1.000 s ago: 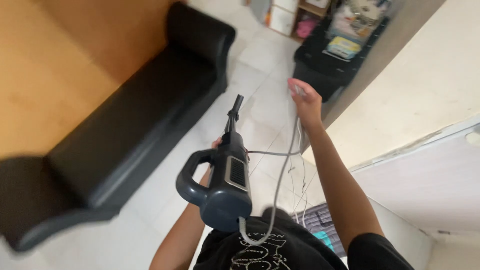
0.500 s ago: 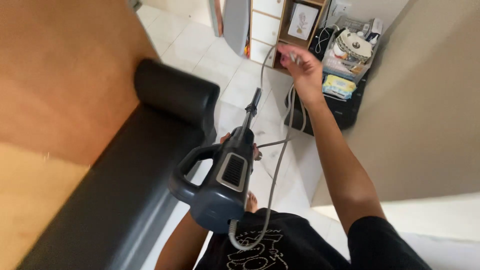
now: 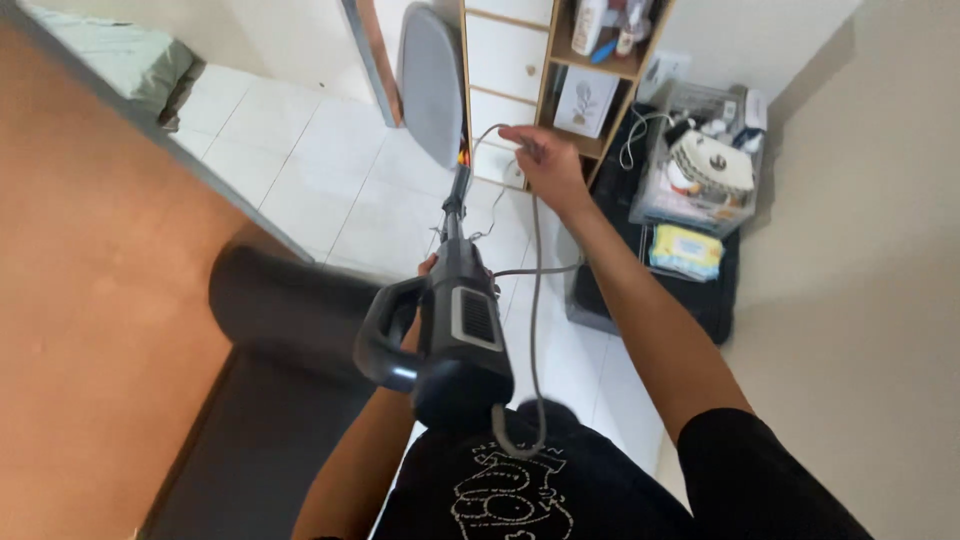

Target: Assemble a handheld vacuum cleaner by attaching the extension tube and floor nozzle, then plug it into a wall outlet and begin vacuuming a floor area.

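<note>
Head cam: dark plastic handheld vacuum (image 3: 460, 330) mid-frame, above a glossy white tile floor (image 3: 330, 190).
Left hand (image 3: 425, 290) mostly hidden under its body, grip unclear; right hand (image 3: 540, 160) at 12 o'clock pinches the thin grey cord (image 3: 533, 300).

vacuum (image 3: 462, 335), cord (image 3: 533, 290), hands gripping both

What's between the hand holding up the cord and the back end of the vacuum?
In the head view, the grey cord hangs from the right hand down to the rear of the handheld vacuum, alongside the forearm.
</note>
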